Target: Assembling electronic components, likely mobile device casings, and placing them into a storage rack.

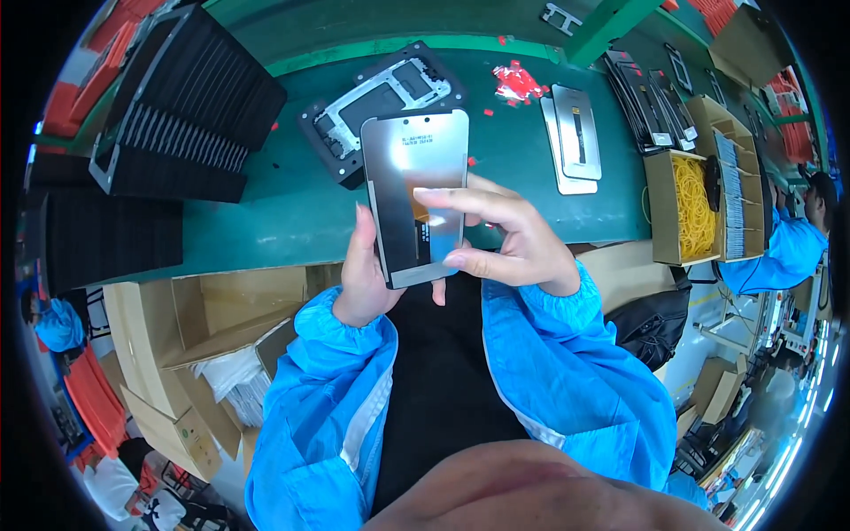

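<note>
Head view: one silver phone-shaped panel (396, 173), at the counter's (274, 221) near edge; the left hand (361, 274) is gripping its lower left side, apparently steadying it, while the right hand (522, 234), part-open, is laying its index finger across the orange strip (420, 215). Beyond, one black tray (329, 164) is lying tilted, two silver panels (580, 155) sitting apart, presumably leaving elbow room.

A glossy dark-green flat-topped workbench (292, 226) spans the room's foreground, bordered along its far side by a lighter green strip (496, 42). A thick bright-green straight post (611, 31) rises there, with another dark-green surface beyond. Pale grey floor (689, 350) with yellow lines shows at right, where bright white strip lights (779, 480) run in rows.
</note>
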A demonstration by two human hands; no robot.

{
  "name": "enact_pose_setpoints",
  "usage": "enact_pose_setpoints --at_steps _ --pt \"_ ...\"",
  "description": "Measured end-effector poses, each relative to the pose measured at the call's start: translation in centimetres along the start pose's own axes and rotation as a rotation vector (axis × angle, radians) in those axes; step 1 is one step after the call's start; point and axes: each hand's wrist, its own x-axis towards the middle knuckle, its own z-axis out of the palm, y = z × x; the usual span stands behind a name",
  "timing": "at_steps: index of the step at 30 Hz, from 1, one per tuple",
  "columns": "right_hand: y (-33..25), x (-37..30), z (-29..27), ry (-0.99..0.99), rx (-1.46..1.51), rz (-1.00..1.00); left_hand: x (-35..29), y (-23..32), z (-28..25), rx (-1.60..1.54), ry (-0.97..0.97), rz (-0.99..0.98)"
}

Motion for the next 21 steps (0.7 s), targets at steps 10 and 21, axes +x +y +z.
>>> enact_pose_setpoints --at_steps 10,21 --pt "1.7 -0.7 0.4 -0.009 0.005 -0.007 -0.2 -0.7 -0.8 -0.038 -0.002 0.022" --pt "0.8 0.6 1.4 -0.017 0.065 0.101 -1.3 0.1 -1.5 0.02 0.069 -0.027"
